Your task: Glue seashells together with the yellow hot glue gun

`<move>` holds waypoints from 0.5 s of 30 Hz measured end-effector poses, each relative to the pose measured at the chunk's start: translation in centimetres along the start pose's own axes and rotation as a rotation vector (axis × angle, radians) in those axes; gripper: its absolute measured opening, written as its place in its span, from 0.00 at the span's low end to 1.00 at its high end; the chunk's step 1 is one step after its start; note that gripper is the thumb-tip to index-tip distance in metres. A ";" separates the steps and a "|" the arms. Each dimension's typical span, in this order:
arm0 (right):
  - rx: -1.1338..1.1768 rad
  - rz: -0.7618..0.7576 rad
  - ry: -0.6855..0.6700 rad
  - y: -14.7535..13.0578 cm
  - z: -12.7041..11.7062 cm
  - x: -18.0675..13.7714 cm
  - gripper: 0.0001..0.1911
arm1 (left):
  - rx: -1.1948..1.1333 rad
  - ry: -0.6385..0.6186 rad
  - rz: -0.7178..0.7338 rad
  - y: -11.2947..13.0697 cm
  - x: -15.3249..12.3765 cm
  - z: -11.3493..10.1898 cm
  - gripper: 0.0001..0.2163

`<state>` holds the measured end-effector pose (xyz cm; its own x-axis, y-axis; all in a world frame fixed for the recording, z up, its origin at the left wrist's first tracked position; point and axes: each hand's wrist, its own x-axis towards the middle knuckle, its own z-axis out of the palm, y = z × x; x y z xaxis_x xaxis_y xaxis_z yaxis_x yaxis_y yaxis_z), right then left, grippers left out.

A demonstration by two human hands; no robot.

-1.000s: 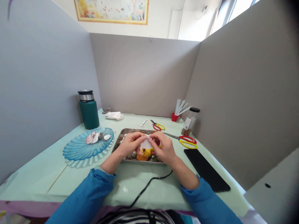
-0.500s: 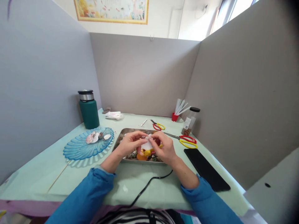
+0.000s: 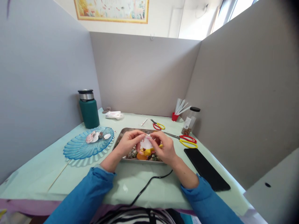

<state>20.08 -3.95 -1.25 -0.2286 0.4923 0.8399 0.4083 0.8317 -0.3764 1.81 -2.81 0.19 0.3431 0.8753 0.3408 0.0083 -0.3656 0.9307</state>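
Both hands meet over a metal tray (image 3: 119,140) in the middle of the table. Between them is a white shell (image 3: 146,143), fan-shaped and pale, its upper edge pinched by the fingertips. My left hand (image 3: 129,143) grips it from the left, thumb against forefinger. On the other side, my right hand (image 3: 164,146) closes on it with thumb and fingers. Below, the tray holds a yellow piece (image 3: 147,151), an orange piece (image 3: 142,156) and several dark, mottled shells or stones (image 3: 133,154). My fingers hide part of the white shell and much of the tray.
Left are a blue scalloped plate (image 3: 78,151) with shells, a thin stick (image 3: 58,176) and a green bottle (image 3: 89,113). Right are large scissors (image 3: 188,140), a black phone-like slab (image 3: 206,169) and a jar (image 3: 190,121). Small scissors (image 3: 158,125) lie behind; a black cable (image 3: 149,182) crosses the front.
The white shell has turned so more of its broad face shows between my hands. The fingers have shifted slightly along its upper edge; the arms stay nearly in place.
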 end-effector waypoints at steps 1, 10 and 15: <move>0.007 -0.001 0.001 -0.1 -0.1 0.0 0.06 | -0.004 0.008 0.003 0.0 0.0 -0.1 0.13; 0.096 0.056 -0.046 -0.1 -0.5 0.0 0.07 | -0.138 -0.008 -0.027 -0.6 0.1 -0.8 0.10; 0.111 0.007 -0.077 -0.1 -0.5 -0.1 0.09 | -0.155 -0.060 -0.027 -0.4 -0.1 -0.8 0.10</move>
<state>20.49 -4.16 -1.10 -0.2950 0.5128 0.8063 0.3105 0.8494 -0.4266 1.04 -2.47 -0.10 0.4002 0.8618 0.3116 -0.1252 -0.2854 0.9502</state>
